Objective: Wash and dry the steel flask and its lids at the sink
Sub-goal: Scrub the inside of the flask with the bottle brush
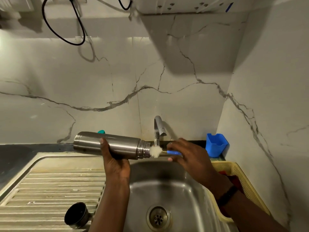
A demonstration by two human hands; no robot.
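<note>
My left hand (115, 158) grips the steel flask (112, 144) from below, holding it sideways above the sink (192, 195) with its threaded mouth pointing right. My right hand (189, 154) holds a bottle brush by its blue handle (173, 152). The white bristles (155, 151) sit at the flask's mouth, just below the tap (158, 129). A steel cup lid (76, 215) lies on its side on the ribbed drainboard (50, 186) at the lower left.
A blue plastic holder (216, 144) stands at the back right corner. A yellow basket (240, 178) with something red inside sits right of the sink. A teal object (101, 131) peeks out behind the flask. Black cables (78, 22) hang on the marble wall.
</note>
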